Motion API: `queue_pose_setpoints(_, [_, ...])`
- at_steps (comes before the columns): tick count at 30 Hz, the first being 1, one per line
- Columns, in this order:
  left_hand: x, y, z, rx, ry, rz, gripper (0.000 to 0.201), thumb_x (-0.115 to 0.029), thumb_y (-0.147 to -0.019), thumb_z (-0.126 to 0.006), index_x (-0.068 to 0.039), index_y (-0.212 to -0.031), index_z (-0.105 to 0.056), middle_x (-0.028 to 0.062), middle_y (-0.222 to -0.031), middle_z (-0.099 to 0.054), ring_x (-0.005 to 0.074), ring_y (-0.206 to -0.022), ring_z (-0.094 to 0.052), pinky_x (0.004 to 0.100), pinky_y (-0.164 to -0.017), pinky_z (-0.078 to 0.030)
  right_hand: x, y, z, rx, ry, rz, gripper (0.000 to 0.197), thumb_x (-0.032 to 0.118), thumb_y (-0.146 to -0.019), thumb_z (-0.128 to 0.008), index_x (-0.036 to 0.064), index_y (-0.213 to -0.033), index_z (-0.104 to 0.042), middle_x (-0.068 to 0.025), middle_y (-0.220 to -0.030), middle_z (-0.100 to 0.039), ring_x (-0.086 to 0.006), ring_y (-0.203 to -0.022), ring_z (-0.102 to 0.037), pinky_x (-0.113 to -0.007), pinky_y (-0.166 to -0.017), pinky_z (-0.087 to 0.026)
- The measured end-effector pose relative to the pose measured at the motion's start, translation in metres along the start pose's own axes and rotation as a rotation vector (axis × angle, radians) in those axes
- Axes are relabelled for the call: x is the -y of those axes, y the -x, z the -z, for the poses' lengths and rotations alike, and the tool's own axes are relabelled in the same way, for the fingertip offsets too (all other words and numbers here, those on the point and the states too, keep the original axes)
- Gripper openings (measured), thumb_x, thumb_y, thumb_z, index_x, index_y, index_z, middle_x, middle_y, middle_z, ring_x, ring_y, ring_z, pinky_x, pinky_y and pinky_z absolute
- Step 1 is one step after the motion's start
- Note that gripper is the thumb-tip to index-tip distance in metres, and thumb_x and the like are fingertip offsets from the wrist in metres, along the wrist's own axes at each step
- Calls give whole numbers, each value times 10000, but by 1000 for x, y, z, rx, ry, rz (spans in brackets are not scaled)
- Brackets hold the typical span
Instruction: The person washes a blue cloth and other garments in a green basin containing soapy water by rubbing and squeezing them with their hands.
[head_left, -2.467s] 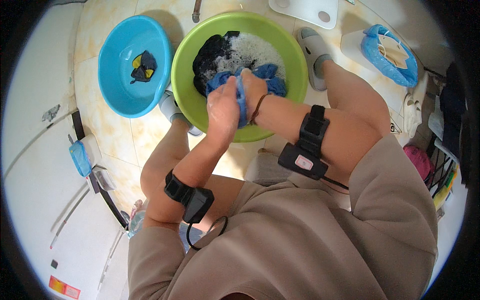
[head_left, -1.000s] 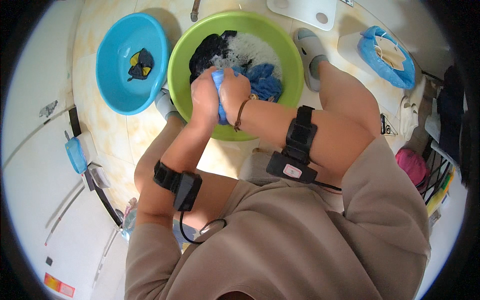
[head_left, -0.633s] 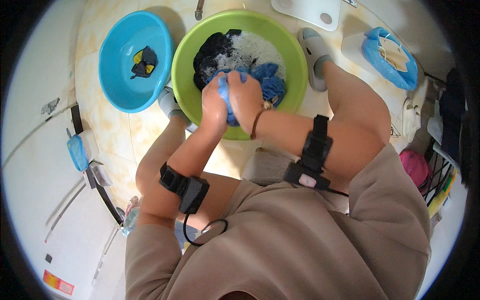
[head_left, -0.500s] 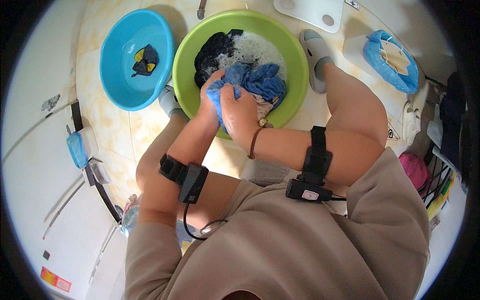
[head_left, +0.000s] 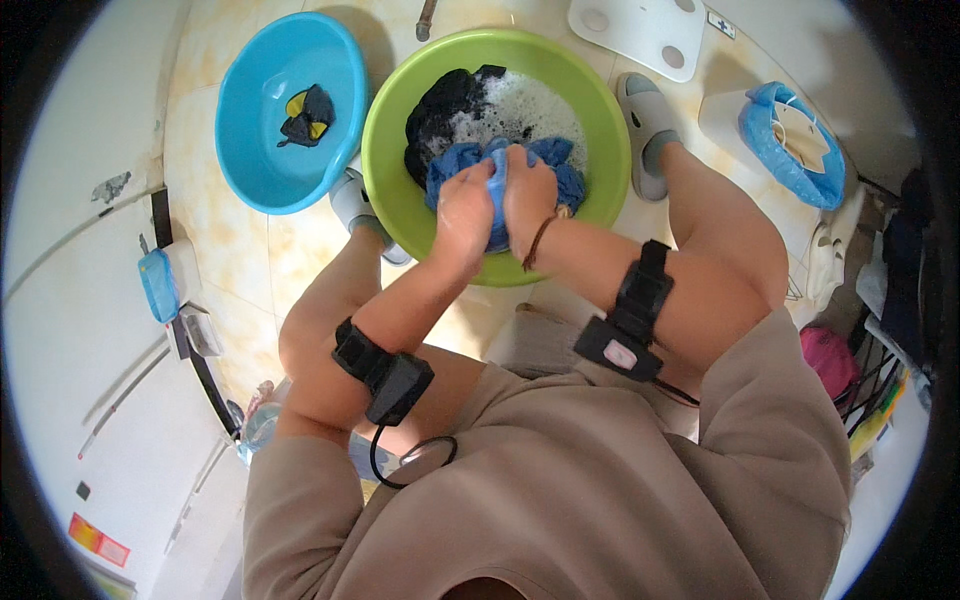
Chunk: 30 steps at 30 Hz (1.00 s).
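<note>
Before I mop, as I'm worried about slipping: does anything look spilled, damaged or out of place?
No spill shows; the white suds sit inside the green basin. One oddity: a ragged grey patch on the white surface at far left, perhaps chipped or dirty; I can't tell which.

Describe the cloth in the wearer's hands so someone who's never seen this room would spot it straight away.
On the floor, find the wide green basin, right of the bright-blue basin. Toward its near side, the blue cloth is bunched between the left hand and right hand. Its blue colour sets it apart from the black cloth and white foam beyond it.
</note>
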<state>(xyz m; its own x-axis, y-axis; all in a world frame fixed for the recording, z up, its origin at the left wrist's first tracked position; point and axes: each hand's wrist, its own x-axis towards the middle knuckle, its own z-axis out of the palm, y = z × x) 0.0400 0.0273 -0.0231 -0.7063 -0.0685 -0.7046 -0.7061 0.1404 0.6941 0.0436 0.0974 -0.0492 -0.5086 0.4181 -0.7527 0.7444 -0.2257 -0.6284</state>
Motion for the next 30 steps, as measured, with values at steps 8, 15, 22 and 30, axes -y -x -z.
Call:
queue_pose_setpoints(8, [12, -36, 18, 43, 291, 62, 317, -222, -869, -462, 8, -1068, -549, 119, -873, -582, 197, -773, -545, 311, -717, -440, 2, 35, -17, 68, -21, 17, 470, 343, -835, -411, -89, -926, -574, -318, -903, -567, -470, -883, -532, -455, -785, -412])
queue_pose_setpoints(15, [-11, -2, -6, -68, -209, -151, 339, -247, -858, -477, 51, -930, -622, 130, -811, -611, 202, -742, -555, 287, -735, -427, 7, -30, -5, 105, -123, -177, 369, 316, -788, -501, -44, -739, -572, -186, -654, -552, -290, -566, -496, -387, -610, -409])
queue_pose_setpoints(22, [2, -31, 20, 97, 501, 146, 349, -269, -900, -435, -67, -1177, -498, 96, -888, -579, 213, -789, -547, 327, -751, -452, 0, 27, -20, 87, 37, 67, 497, 374, -811, -403, -75, -904, -593, -324, -926, -563, -453, -877, -545, -460, -807, -412])
queue_pose_setpoints(30, [5, -34, 14, 97, 462, 140, 311, -238, -889, -444, -64, -1126, -544, 118, -933, -595, 208, -820, -562, 340, -740, -457, 17, 3, -21, 32, -22, 63, 410, 328, -799, -461, -63, -834, -578, -245, -790, -559, -344, -721, -515, -418, -682, -415])
